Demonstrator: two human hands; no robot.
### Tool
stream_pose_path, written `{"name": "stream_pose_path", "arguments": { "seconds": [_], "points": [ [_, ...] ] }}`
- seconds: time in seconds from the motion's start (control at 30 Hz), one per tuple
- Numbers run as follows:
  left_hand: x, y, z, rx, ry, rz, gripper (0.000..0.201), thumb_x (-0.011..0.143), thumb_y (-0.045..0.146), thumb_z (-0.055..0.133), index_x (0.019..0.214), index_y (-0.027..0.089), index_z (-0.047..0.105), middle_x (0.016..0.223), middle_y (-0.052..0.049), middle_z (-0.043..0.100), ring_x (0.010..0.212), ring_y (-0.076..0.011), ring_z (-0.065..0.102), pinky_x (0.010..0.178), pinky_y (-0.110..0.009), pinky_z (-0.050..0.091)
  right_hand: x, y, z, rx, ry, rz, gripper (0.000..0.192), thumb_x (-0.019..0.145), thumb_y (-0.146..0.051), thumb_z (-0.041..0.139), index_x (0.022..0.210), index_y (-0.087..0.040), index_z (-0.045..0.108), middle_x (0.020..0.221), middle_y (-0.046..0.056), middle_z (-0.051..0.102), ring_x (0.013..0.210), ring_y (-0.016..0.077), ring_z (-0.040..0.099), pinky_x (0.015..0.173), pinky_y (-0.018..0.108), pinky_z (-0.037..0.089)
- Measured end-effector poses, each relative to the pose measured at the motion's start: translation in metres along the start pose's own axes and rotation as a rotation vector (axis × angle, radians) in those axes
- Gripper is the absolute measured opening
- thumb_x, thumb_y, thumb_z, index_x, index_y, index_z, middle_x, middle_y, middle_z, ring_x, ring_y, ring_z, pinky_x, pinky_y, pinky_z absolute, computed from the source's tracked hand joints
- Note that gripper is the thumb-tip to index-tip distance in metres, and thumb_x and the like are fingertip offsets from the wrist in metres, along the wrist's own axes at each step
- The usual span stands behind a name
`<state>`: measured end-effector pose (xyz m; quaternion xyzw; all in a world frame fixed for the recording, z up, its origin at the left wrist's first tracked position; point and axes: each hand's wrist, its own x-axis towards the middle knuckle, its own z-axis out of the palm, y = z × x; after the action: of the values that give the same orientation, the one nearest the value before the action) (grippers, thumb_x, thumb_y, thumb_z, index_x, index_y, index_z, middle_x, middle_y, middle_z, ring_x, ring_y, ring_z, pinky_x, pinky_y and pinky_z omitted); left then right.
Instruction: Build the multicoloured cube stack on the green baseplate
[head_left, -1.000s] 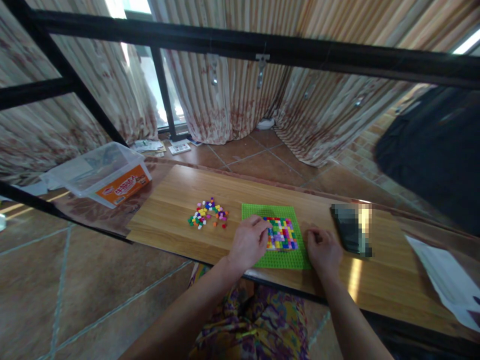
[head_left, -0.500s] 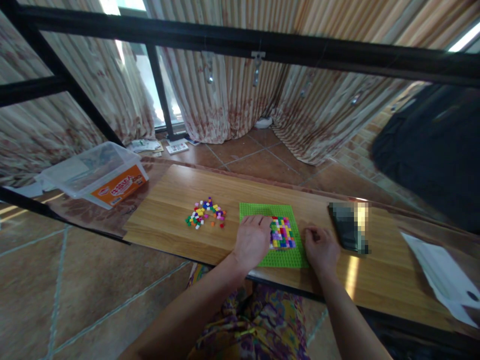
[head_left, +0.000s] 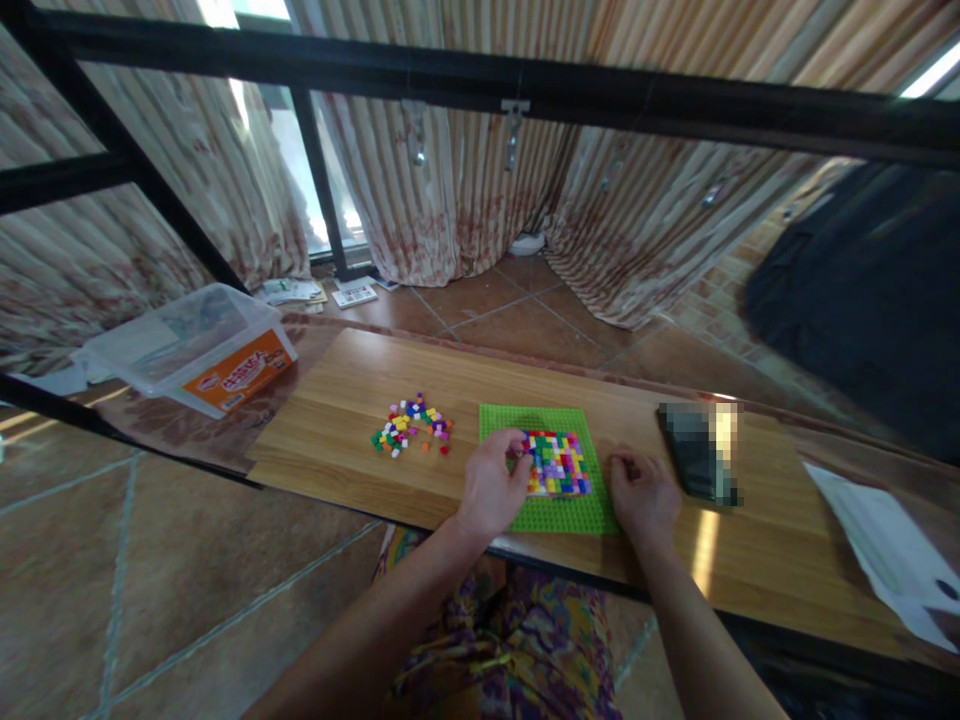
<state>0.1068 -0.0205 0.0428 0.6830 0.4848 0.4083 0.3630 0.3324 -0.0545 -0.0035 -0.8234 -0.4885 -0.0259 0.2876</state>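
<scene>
A green studded baseplate lies on the wooden board, with a dense block of small multicoloured building bricks on it. My left hand is over the plate's left part, thumb and fingers curled in a pinch at the upper left corner of the brick block. Whatever sits between those fingertips is too small to make out. At the plate's right edge my right hand rests with its fingers curled closed; their inside is hidden. A scattered pile of loose bricks lies left of the plate.
A dark phone-like object, partly blurred out, lies right of my right hand. White paper or plastic is at the board's right end. Left of the wooden board stands a clear plastic box. A black metal bar crosses above.
My left hand has shifted slightly left and its fingers have drawn into a pinch, uncovering more of the brick block's left side. My right hand has hardly moved.
</scene>
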Motion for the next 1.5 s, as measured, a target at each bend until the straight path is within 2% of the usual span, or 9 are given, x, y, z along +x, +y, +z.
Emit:
{"name": "stream_pose_path", "arguments": {
  "seconds": [0.2,0.43,0.77,1.1,1.5],
  "points": [
    [0.008,-0.001,0.003,-0.081,0.010,-0.135,0.011,0.081,0.024,0.057,0.091,0.019,0.058,0.079,0.000,0.065,0.075,-0.0135,0.061,0.071,-0.027,0.047,-0.001,-0.001,-0.001,-0.002,0.007,-0.007,0.034,0.080,-0.039,0.045,0.086,-0.017,0.070,0.085,0.007,0.062,0.069,0.0157,0.052,0.061,0.027,0.033],
    [0.013,-0.006,0.009,-0.108,0.021,-0.207,0.012,0.076,0.022,0.061,0.087,0.018,0.058,0.076,0.000,0.064,0.071,-0.0128,0.060,0.067,-0.026,0.047,0.000,0.000,-0.001,-0.011,0.001,-0.009,0.034,0.080,-0.039,0.044,0.086,-0.017,0.070,0.086,0.007,0.062,0.069,0.0158,0.050,0.061,0.027,0.031],
    [0.011,-0.010,0.009,-0.194,-0.001,-0.219,0.018,0.075,0.024,0.063,0.091,0.017,0.058,0.078,-0.001,0.065,0.072,-0.0128,0.061,0.070,-0.026,0.048,0.000,0.000,-0.001,-0.014,-0.008,-0.006,0.034,0.081,-0.039,0.044,0.086,-0.018,0.069,0.086,0.006,0.062,0.068,0.0151,0.050,0.061,0.027,0.031],
    [0.017,-0.003,0.010,-0.102,0.021,-0.243,0.019,0.072,0.020,0.064,0.090,0.017,0.059,0.078,-0.001,0.065,0.072,-0.0136,0.061,0.070,-0.028,0.048,0.000,0.000,-0.001,-0.009,-0.001,-0.002,0.034,0.080,-0.039,0.044,0.085,-0.017,0.070,0.086,0.007,0.061,0.069,0.0157,0.050,0.061,0.027,0.031],
    [0.022,0.003,0.010,-0.149,0.013,-0.319,0.020,0.067,0.016,0.066,0.085,0.016,0.059,0.071,0.001,0.062,0.067,-0.0125,0.058,0.066,-0.026,0.047,0.000,-0.002,-0.001,-0.017,0.000,-0.002,0.035,0.080,-0.039,0.043,0.085,-0.017,0.070,0.085,0.007,0.061,0.064,0.0144,0.047,0.060,0.027,0.031]
  ]
}}
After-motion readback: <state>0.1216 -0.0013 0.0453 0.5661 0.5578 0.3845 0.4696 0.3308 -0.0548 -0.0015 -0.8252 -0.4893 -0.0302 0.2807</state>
